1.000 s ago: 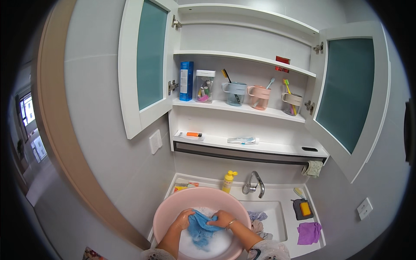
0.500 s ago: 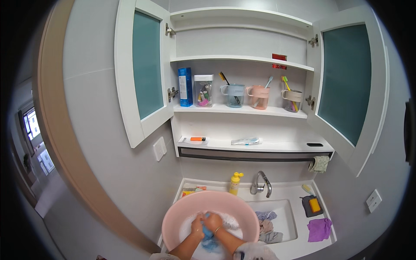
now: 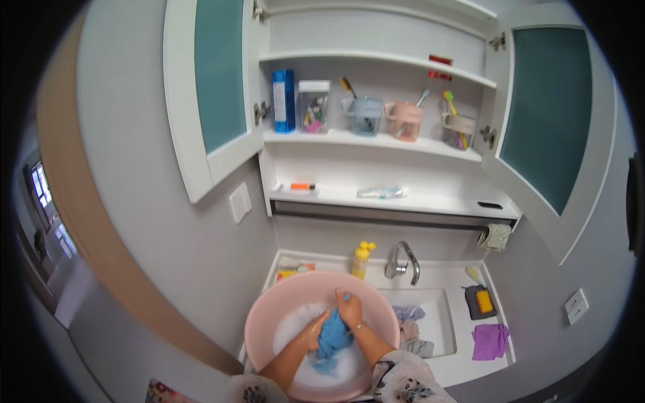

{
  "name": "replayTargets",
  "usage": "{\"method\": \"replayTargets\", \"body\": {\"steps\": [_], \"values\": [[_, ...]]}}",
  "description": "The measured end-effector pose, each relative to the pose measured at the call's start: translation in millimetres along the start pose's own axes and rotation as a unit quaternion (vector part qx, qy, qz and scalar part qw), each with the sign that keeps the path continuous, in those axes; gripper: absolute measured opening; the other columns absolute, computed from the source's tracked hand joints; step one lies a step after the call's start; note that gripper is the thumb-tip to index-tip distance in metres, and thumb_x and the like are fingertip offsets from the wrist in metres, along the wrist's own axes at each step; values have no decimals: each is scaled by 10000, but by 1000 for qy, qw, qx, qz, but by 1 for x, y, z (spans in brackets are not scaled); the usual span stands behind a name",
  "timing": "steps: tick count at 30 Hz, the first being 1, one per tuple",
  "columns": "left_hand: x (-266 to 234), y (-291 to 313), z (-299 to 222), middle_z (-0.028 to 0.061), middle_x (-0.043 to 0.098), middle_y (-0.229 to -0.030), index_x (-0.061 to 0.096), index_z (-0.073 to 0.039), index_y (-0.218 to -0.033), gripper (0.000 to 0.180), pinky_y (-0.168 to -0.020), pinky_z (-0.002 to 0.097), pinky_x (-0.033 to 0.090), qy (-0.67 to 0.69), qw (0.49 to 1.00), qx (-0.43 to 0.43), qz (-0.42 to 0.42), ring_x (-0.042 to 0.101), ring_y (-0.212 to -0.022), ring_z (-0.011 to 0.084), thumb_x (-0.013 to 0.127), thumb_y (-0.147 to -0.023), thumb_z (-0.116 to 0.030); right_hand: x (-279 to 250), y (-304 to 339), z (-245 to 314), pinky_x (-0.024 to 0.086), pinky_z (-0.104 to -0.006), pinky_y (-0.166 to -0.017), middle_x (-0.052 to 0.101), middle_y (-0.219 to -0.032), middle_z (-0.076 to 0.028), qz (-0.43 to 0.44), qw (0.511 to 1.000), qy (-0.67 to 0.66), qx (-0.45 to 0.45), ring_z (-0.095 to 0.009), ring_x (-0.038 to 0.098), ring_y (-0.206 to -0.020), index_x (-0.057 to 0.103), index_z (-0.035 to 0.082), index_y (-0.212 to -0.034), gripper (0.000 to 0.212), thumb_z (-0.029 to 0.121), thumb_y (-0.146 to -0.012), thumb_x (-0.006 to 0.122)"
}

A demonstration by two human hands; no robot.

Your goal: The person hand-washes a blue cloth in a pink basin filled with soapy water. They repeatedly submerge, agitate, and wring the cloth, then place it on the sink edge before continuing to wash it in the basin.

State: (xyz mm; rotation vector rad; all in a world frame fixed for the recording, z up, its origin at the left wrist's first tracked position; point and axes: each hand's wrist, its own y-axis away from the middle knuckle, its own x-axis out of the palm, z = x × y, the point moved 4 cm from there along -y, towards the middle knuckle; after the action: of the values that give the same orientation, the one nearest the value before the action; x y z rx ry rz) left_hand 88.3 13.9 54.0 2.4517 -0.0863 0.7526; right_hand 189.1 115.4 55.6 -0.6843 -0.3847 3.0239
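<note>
A blue cloth (image 3: 333, 337) hangs wet and bunched between my hands, its lower end in white suds inside a big pink basin (image 3: 271, 302). My right hand (image 3: 350, 310) is closed round the cloth's upper part, and a bit of blue shows at its thumb. Lower and to the left, my left hand (image 3: 315, 329) presses against the cloth's side with its fingers curled on it; part of those fingers is hidden. Both hands are above the soapy water, within the basin's rim.
Right of the basin, a white sink (image 3: 438, 322) holds several crumpled cloths (image 3: 410, 332) below a chrome faucet (image 3: 403, 260). A yellow bottle (image 3: 361, 260) stands behind the basin. A purple cloth (image 3: 490, 341) and yellow soap (image 3: 484, 301) lie right. Overhead, an open cabinet (image 3: 376, 142) holds cups.
My hands have come up out of the suds, lifting the blue cloth. The right hand moved up and right, away from the left. The view has tilted lower.
</note>
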Motion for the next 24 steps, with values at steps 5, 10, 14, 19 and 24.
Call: {"method": "replayTargets", "body": {"steps": [5,10,14,19,24], "values": [[-61,-32,9,119,591,-952,494,23,-1123,424,-722,325,482,-92,985,70,-131,580,-852,199,641,-776,-170,4,1,-35,446,-363,-667,609,-717,-165,39,977,-167,126,-290,585,-702,606,-19,-788,384,331,-877,475],[-67,-43,10,98,595,-904,548,-17,-975,232,-743,342,486,147,963,180,-140,587,-831,204,550,-808,-178,22,70,58,461,-346,-643,598,-731,-135,-48,977,-81,-191,-294,581,-697,597,24,-695,104,93,-771,583],[-65,-54,29,92,581,-963,554,-50,-968,323,-789,346,465,189,948,177,-182,564,-893,209,469,-841,-334,50,69,45,463,-392,-600,594,-717,-161,-22,977,41,-210,-321,583,-663,605,52,-662,208,218,-784,580],[-47,-33,10,89,536,-1005,515,-8,-1063,416,-785,333,450,162,953,217,-139,525,-926,187,460,-875,-376,28,40,60,464,-401,-527,569,-601,-173,-17,989,66,-131,-348,561,-554,601,47,-642,260,242,-805,548],[-109,-77,31,102,589,-870,551,-9,-909,304,-765,359,471,263,935,153,181,578,-815,198,454,-886,-296,53,73,58,451,-418,-503,560,-573,-177,55,964,104,-239,-343,559,-535,595,61,-630,263,219,-827,521]]}}
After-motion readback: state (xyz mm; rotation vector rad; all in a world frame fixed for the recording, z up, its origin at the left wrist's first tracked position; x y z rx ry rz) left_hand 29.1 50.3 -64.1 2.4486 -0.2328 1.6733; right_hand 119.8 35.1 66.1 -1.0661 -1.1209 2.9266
